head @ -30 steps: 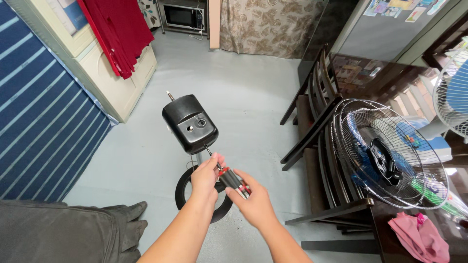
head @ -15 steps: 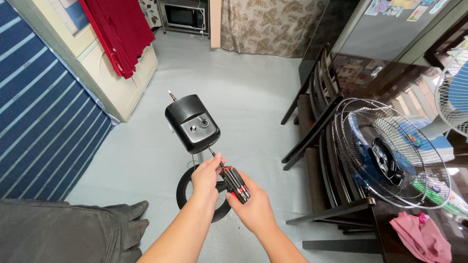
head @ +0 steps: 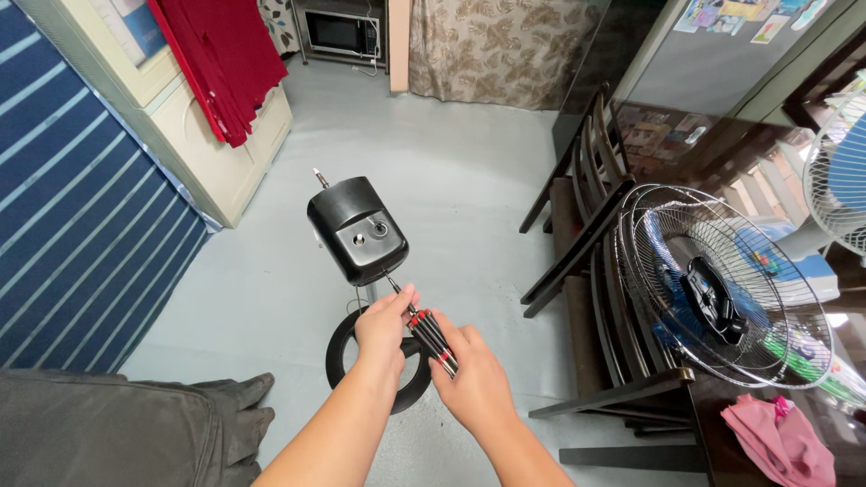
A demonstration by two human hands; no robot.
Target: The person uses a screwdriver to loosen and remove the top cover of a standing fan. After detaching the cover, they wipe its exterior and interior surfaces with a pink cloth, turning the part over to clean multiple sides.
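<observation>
We look down from head height onto a pale grey floor (head: 469, 171) in a small room. On our left runs a blue striped surface (head: 72, 225), and beside it stands a cream cabinet (head: 225, 153) with a red cloth (head: 221, 63) hanging over it. At the far end sit a microwave (head: 341, 32) and a leaf-patterned curtain (head: 501, 45). On our right, dark wooden chairs (head: 586, 225) stand by a glossy dark tabletop (head: 767, 442), which carries a wire fan guard (head: 722, 284) leaning upright and a pink cloth (head: 780, 437).

In the middle stands a black fan motor housing (head: 358, 230) on a thin pole, above its round black base (head: 347, 347) on the floor. Our right hand (head: 474, 383) has its grip closed around the black and red handle of a screwdriver (head: 431, 338). Our left hand (head: 383, 329) pinches the metal shaft just ahead of the handle, fingers closed on it. The tip meets the lower edge of the housing.

The pole is mostly hidden behind our hands. The exact spot where the tip touches is too small to make out. A second fan (head: 839, 171) is cut off at the right edge, and a dark grey fabric shape (head: 117, 428) is cut off at the bottom left.
</observation>
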